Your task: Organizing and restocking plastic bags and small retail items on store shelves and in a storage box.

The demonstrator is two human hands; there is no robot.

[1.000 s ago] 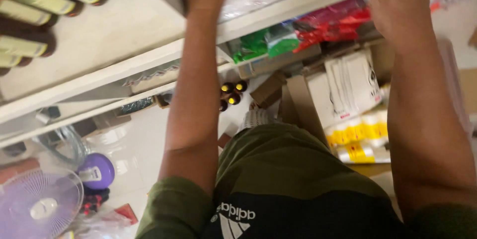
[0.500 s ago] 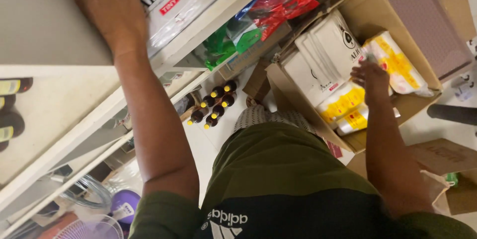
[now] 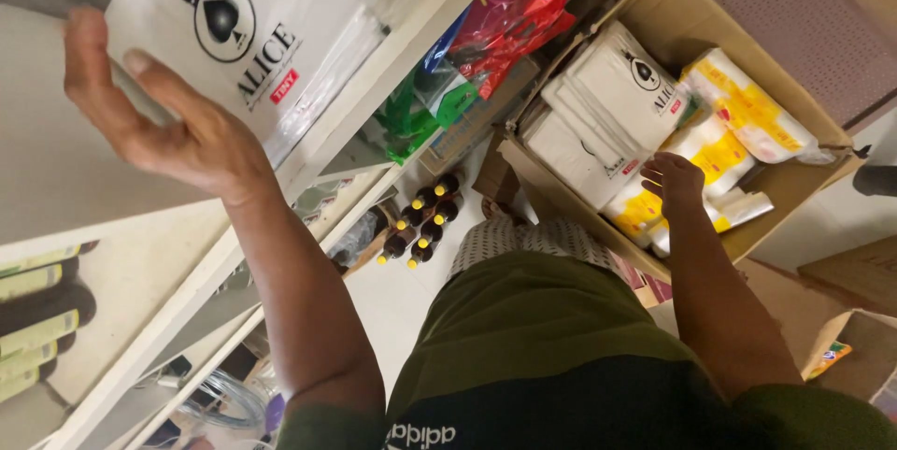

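Observation:
My left hand (image 3: 177, 128) is raised at the shelf, fingers spread, its palm against the edge of a white plastic packet (image 3: 248, 34) with a black round emblem that lies on the white shelf board (image 3: 392, 57). My right hand (image 3: 675, 184) reaches down into an open cardboard box (image 3: 747, 48) and rests on the packets inside, fingers curled over a yellow-and-white packet (image 3: 645, 212). Whether it grips one is unclear. More white packets (image 3: 598, 114) and yellow-and-white packets (image 3: 747, 109) fill the box.
Red, green and blue plastic bags (image 3: 486, 39) lie on a lower shelf. Several dark bottles with yellow caps (image 3: 420, 221) stand on the floor. Dark bottles (image 3: 42, 319) lie on a shelf at the left. Other cardboard boxes (image 3: 850, 272) stand at the right.
My left hand has slid down off the white packet's face to its edge. My right hand came down from the shelf into the box and now rests lower among the packets.

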